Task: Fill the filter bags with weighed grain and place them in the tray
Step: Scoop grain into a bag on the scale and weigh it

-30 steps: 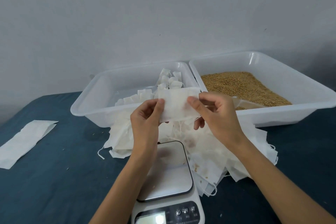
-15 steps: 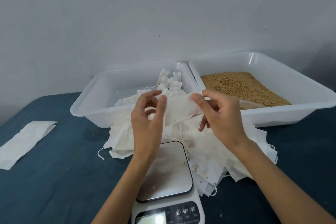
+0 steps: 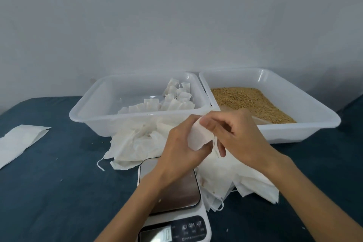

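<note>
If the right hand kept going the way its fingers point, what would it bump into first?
The right hand points left, toward the filter bag it already pinches; right behind that is the left hand. Depth is hard to judge.

My left hand and right hand are bare, no rings or gloves; both forearms are uncovered, with no sleeve, watch or bracelet showing.

the two trays are translucent white plastic, smooth and faintly glossy; the filter bags are thin matt white fibrous paper; the scale has a shiny metal-look plate on a white plastic body; the grain is rough, golden-brown; the tabletop looks like matt dark-blue cloth
</note>
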